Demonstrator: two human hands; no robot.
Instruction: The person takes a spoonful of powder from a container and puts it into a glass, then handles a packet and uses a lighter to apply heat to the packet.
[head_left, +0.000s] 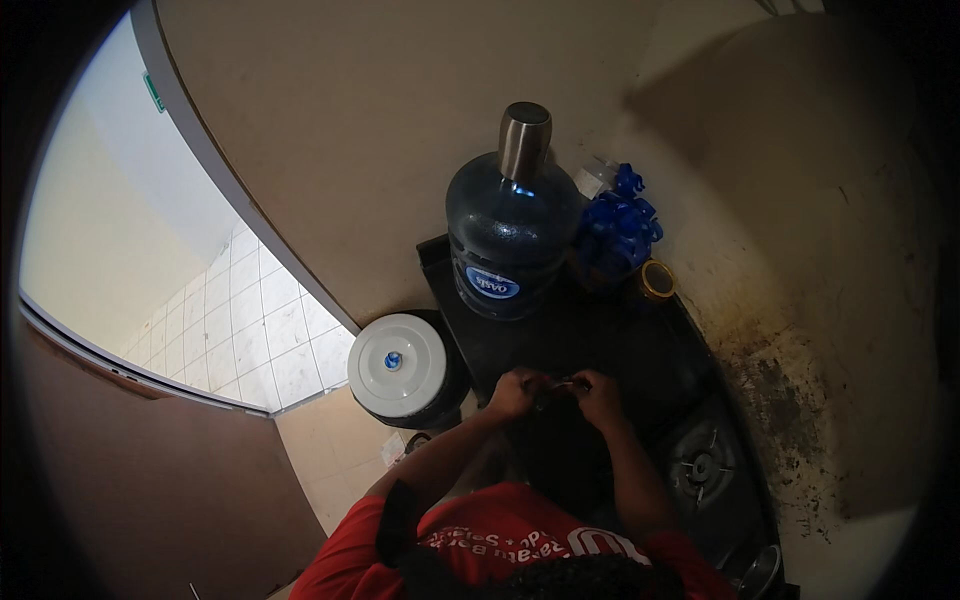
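Observation:
Both hands meet above a dark countertop (495, 345), in front of a large blue-tinted water jug. My left hand (514, 394) and my right hand (598, 397) pinch a small object (559, 384) between them. It has a shiny part, but shadow hides what it is. The water jug (517, 225) stands upright with a metallic dispenser pump (525, 141) on its neck. To its right sits a bunch of blue plastic pieces (619, 221), with a jar with a yellow rim (658, 280) nearby.
A gas burner (702, 466) lies right of my right forearm, with a metal pan (761, 571) lower down. Left of the counter stands a round container with a white lid (397, 365). An open doorway (247, 322) shows white tiles. Stained wall (780, 397) borders the counter's right side.

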